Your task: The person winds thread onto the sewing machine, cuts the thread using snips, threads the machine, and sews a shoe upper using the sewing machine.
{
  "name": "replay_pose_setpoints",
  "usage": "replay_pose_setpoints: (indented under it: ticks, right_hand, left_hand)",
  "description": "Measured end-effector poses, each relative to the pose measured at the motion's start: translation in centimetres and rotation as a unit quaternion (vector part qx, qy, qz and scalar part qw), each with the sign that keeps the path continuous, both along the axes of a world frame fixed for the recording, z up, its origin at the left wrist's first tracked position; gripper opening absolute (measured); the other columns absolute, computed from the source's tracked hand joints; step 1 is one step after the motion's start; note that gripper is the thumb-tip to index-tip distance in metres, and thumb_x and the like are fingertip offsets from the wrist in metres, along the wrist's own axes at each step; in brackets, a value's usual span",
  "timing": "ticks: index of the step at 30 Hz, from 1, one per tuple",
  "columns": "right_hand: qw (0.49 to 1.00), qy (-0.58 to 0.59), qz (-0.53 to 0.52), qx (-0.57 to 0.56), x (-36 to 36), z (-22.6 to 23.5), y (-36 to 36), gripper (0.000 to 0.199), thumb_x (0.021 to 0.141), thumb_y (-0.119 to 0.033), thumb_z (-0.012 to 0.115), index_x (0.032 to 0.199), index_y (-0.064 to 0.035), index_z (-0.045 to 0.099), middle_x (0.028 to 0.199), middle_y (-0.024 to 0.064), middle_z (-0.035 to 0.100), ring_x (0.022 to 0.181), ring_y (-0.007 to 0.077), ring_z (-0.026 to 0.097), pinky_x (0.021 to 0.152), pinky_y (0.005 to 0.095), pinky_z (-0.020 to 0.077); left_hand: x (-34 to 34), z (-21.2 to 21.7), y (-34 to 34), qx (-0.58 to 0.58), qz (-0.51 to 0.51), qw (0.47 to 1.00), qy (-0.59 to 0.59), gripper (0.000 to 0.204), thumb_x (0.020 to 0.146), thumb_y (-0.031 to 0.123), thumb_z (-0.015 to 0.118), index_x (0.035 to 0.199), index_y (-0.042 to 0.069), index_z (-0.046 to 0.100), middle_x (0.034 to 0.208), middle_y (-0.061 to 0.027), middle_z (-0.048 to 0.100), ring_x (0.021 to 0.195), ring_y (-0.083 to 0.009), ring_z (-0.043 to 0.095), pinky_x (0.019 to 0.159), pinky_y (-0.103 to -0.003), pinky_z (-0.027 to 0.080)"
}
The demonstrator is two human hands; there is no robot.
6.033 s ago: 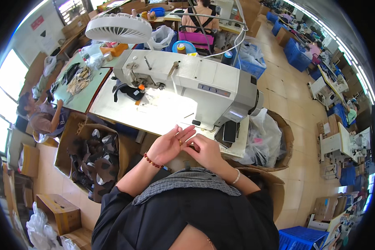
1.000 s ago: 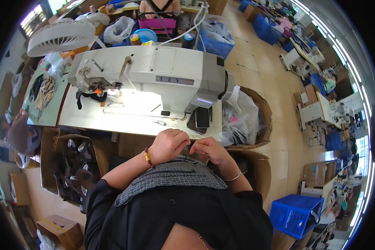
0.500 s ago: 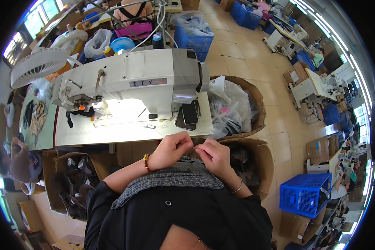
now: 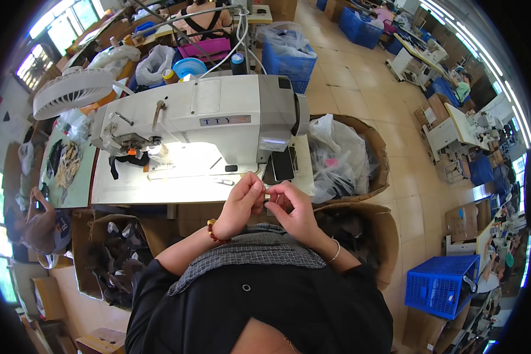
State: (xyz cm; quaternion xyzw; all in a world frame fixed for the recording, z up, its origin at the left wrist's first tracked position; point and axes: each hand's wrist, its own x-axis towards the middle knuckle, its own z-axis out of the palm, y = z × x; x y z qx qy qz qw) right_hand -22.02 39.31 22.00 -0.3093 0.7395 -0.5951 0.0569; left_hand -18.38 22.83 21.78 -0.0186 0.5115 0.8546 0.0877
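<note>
My left hand (image 4: 243, 199) and my right hand (image 4: 293, 213) meet above my lap, just before the table edge. Both are closed in a pinch, fingertips nearly touching. A tiny pale thing (image 4: 267, 196) shows between them, too small to name. Beyond them stands a white sewing machine (image 4: 177, 118), its lamp lighting the white table top (image 4: 183, 192). A black strip of cloth (image 4: 114, 168) lies by the needle end. Close past my hands are a small metal tool (image 4: 223, 181) and a dark phone (image 4: 282, 164). Grey checked cloth (image 4: 248, 253) covers my lap.
Cardboard boxes with dark pieces flank my lap, one box at left (image 4: 85, 259) and another box at right (image 4: 386, 242). A carton of plastic bags (image 4: 342, 150) stands beside the table. A white fan (image 4: 71, 94) is at far left, a blue crate (image 4: 439, 289) at right.
The view has shifted, so the table sits further right and lower. My hands have risen toward the table edge, and the right fingers have curled differently, showing the tiny pale thing.
</note>
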Motion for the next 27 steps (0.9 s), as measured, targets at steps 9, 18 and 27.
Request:
replay_pose_setpoints:
  ticks: [9, 18, 27]
  right_hand:
    - [0.991, -0.091, -0.012, -0.097, 0.1, -0.1, -3.1, 0.012, 0.086, -0.004, 0.066, 0.095, -0.0017, 0.058, 0.075, -0.0003, 0.056, 0.062, 0.0041, 0.05, 0.057, 0.0195, 0.0412]
    - [0.888, -0.377, 0.083, -0.25, -0.6, -1.2, -3.9, 0.009, 0.093, -0.01, 0.059, 0.089, -0.0025, 0.056, 0.069, -0.002, 0.052, 0.056, 0.0051, 0.044, 0.063, 0.0211, 0.0448]
    - [0.955, -0.254, 0.047, -0.15, -1.3, -1.0, -3.7, 0.007, 0.092, -0.007, 0.058, 0.092, -0.0035, 0.052, 0.08, -0.0005, 0.051, 0.063, 0.0047, 0.046, 0.06, 0.0203, 0.0414]
  left_hand:
    - [0.6, -0.5, -0.1, -0.221, 0.161, 0.955, 0.116, 0.01, 0.099, 0.009, 0.046, 0.09, 0.004, 0.045, 0.067, 0.0011, 0.045, 0.059, -0.0058, 0.04, 0.054, -0.022, 0.037]
    - [0.8, -0.4, -0.6, -0.336, 0.216, 0.903, 0.16, 0.008, 0.094, 0.004, 0.051, 0.087, 0.001, 0.049, 0.062, -0.0039, 0.049, 0.056, -0.0074, 0.043, 0.052, -0.025, 0.037]
    - [0.6, 0.1, -2.2, -0.319, 0.135, 0.929, 0.129, 0.013, 0.094, 0.008, 0.055, 0.085, 0.002, 0.049, 0.063, 0.0016, 0.048, 0.053, -0.0046, 0.043, 0.049, -0.022, 0.035]
